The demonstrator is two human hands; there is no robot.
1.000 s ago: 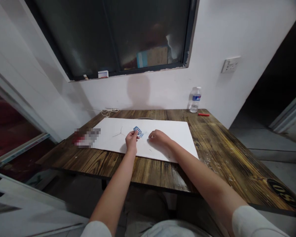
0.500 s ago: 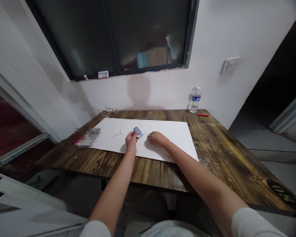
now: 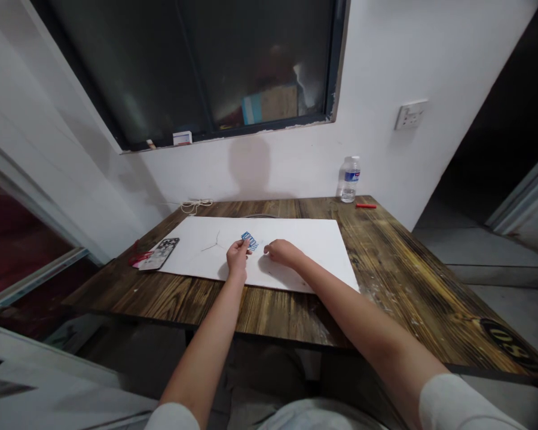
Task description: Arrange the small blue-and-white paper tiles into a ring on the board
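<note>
Between the thumb and fingers of my left hand [image 3: 238,258] is a small blue-and-white patterned piece [image 3: 250,240], held over a white board [image 3: 305,232]. Just right of it, my right hand [image 3: 283,252] rests low over the board with its fingers curled; whether anything is between its fingertips is too small to tell. Thin dark lines [image 3: 216,243] show on the board left of my left hand.
A patterned phone-like object [image 3: 164,254] lies at the board's left end beside something red [image 3: 138,259]. Along the wooden table's [image 3: 430,298] back are a white cord [image 3: 196,205], a water bottle [image 3: 350,179] and a red pen-like stick [image 3: 366,206].
The camera view has shifted slightly. My right hand is a little closer to the blue-and-white piece; my left hand still holds that piece.
</note>
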